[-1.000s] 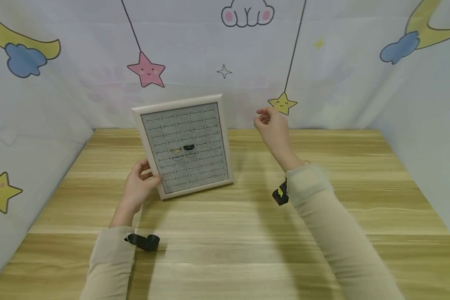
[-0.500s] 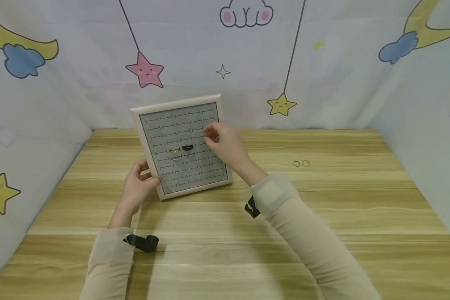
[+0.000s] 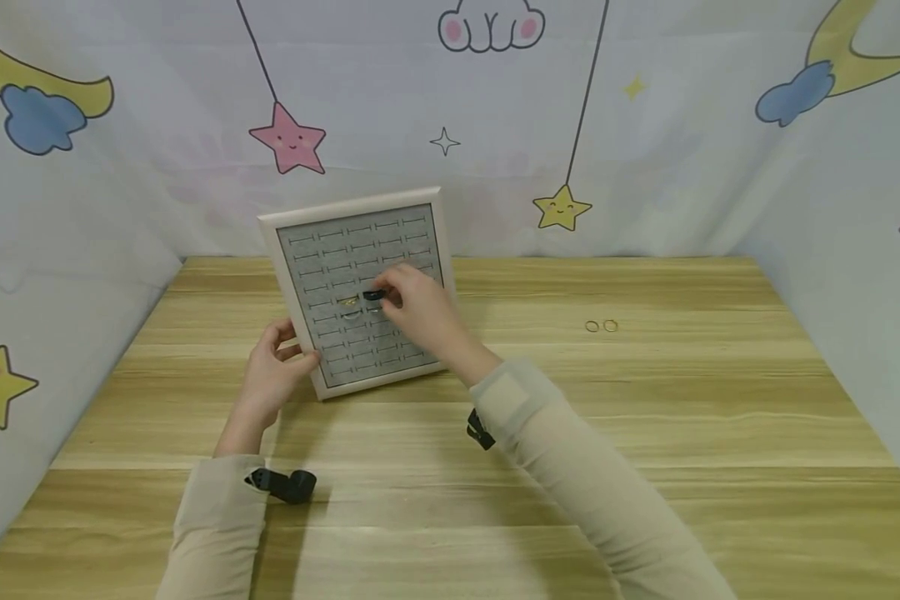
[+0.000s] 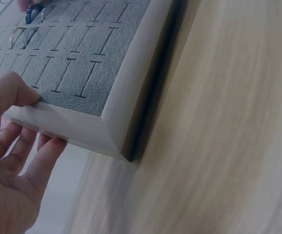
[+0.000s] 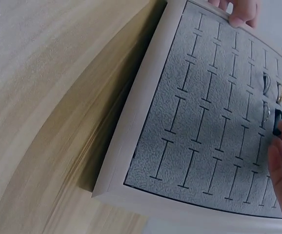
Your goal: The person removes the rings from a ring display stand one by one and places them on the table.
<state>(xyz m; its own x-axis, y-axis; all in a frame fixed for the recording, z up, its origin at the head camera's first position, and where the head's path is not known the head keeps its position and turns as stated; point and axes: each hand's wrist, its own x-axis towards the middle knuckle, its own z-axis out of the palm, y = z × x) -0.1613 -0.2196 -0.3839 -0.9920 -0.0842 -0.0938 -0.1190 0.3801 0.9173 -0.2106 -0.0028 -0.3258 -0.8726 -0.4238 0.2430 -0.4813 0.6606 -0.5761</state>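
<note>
Ring in black (image 3: 372,295) is sitting in a slot of our tilted ring display frame (image 3: 352,209), where the fingers of our right hand (image 3: 422,313) are pinching it. A gold ring (image 3: 348,301) is sitting just beside it. Our left hand (image 3: 273,375) is gripping the frame's left edge. Two thin rings (image 3: 604,326) are lying on our worktop (image 3: 720,417).

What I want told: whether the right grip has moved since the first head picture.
Yes: in the head view, judged against the printed yellow star, the right grip has moved left and lower, to the black ring.
</note>
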